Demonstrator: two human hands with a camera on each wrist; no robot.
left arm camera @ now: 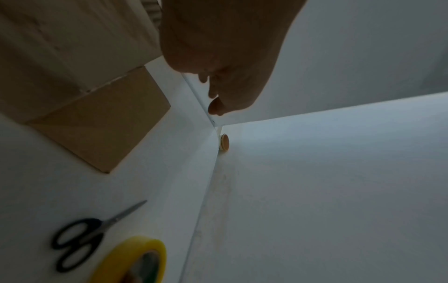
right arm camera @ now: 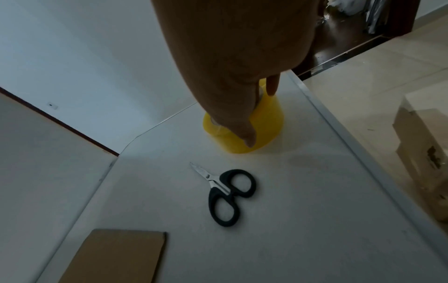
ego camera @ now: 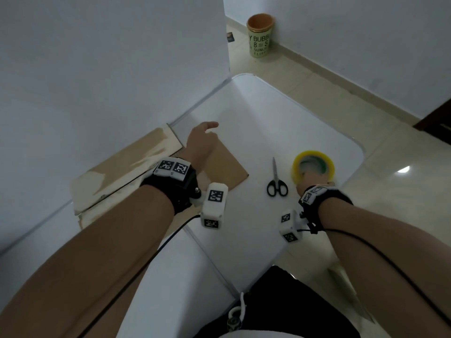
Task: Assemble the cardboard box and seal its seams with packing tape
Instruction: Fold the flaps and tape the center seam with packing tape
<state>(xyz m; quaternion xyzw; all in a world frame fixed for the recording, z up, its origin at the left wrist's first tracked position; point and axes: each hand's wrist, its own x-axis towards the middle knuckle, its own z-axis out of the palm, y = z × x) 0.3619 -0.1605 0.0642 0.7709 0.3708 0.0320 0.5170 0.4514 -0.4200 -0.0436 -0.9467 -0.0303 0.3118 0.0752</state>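
A flattened brown cardboard box [ego camera: 227, 164] lies on the left part of the white table [ego camera: 268, 113], partly against the wall. My left hand [ego camera: 206, 134] hovers over its far edge with loosely bent fingers and holds nothing; the left wrist view shows this hand [left arm camera: 218, 86] above the cardboard box [left arm camera: 97, 124]. At the table's right edge stands a yellow roll of packing tape [ego camera: 314, 158]. My right hand [ego camera: 308, 181] grips it. In the right wrist view the right hand [right arm camera: 252, 114] has its thumb along the near side of the tape roll [right arm camera: 269, 122] and a finger on the far side.
Black-handled scissors [ego camera: 277, 184] lie shut between the cardboard and the tape. A white wall runs along the table's left side. On the tiled floor beyond stands a green bin [ego camera: 260, 35]. Brown boxes [right arm camera: 424, 153] sit on the floor to the right.
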